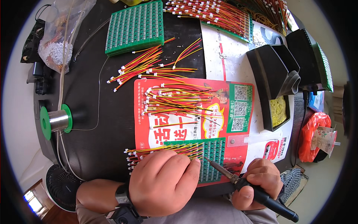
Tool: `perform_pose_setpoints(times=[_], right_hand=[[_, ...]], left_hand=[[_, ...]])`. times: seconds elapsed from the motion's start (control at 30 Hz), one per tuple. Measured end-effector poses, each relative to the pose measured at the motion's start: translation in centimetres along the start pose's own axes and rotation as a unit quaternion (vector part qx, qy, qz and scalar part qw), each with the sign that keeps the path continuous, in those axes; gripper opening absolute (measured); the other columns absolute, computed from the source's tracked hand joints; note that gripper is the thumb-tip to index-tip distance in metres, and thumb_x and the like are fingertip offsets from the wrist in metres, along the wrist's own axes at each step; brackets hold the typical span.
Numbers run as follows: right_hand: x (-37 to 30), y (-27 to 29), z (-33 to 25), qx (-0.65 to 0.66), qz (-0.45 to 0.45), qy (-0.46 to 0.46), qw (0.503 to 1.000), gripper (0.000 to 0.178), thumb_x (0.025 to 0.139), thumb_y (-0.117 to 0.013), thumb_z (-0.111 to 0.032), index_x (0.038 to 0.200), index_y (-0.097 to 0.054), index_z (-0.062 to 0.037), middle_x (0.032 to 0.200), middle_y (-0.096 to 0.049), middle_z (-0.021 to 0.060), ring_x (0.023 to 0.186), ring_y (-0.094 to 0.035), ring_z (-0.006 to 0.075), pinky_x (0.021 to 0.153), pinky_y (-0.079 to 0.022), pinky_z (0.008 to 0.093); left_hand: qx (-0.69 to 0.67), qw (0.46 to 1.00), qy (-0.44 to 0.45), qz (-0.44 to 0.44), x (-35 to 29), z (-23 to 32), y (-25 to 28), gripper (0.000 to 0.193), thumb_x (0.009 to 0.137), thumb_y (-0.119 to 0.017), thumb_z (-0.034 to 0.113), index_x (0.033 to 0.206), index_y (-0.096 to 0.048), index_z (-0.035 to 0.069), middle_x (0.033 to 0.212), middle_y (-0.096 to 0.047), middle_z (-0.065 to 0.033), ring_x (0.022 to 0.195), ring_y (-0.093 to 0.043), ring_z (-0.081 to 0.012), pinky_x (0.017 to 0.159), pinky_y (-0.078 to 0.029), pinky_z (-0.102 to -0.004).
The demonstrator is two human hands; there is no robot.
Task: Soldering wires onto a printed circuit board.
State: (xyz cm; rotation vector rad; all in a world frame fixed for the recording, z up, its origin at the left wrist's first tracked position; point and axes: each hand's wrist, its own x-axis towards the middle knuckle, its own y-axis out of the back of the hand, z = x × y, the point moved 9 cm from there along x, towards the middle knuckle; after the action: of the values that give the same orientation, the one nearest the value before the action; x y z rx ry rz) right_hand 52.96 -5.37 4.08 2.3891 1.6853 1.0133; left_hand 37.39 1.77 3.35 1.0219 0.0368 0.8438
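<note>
Both hands are busy: my left hand (164, 183) presses the wires (164, 149) onto the green board (212, 156) at the tabletop's (97, 112) near edge, my right hand (259, 183) grips the iron (238, 181), whose tip could slip and singe insulation or fingers.

green board (210, 156) half under left hand (164, 183), soldering iron (257, 192) grip hidden
</note>
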Motion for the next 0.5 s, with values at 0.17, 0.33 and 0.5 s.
perform_pose_setpoints(times=[0.17, 0.33, 0.5], right_hand=[[0.16, -0.24, 0.05, -0.010, -0.019, -0.007, 1.000, 0.031, 0.087, -0.071, -0.025, 0.088, -0.052, -0.0001, 0.059, -0.046, 0.0040, 0.046, -0.043, 0.0133, 0.043, -0.033, 0.0288], [0.24, -0.37, 0.08, -0.006, -0.039, -0.004, 0.999, 0.029, 0.086, -0.071, -0.023, 0.088, -0.052, -0.0003, 0.059, -0.047, 0.0038, 0.046, -0.043, 0.0132, 0.043, -0.034, 0.0288], [0.31, -0.34, 0.01, -0.005, -0.041, 0.000, 0.999, 0.029, 0.086, -0.070, -0.023, 0.088, -0.053, -0.0004, 0.059, -0.047, 0.0033, 0.046, -0.043, 0.0133, 0.043, -0.034, 0.0288]], left_hand=[[0.023, 0.999, 0.011, -0.023, 0.14, -0.02, -0.13, 0.011, 0.074, -0.075, 0.003, 0.084, -0.069, 0.002, 0.079, -0.061, -0.0054, 0.073, -0.062, -0.0232, 0.060, -0.055, -0.0338], [0.004, 1.000, 0.010, -0.019, 0.08, -0.01, -0.19, 0.023, 0.066, -0.073, -0.002, 0.089, -0.073, -0.002, 0.078, -0.062, -0.0079, 0.064, -0.060, -0.0239, 0.057, -0.050, -0.0343], [0.005, 1.000, 0.011, -0.018, 0.06, -0.01, -0.20, 0.025, 0.066, -0.073, -0.002, 0.090, -0.072, -0.003, 0.079, -0.062, -0.0082, 0.064, -0.061, -0.0240, 0.057, -0.051, -0.0343]])
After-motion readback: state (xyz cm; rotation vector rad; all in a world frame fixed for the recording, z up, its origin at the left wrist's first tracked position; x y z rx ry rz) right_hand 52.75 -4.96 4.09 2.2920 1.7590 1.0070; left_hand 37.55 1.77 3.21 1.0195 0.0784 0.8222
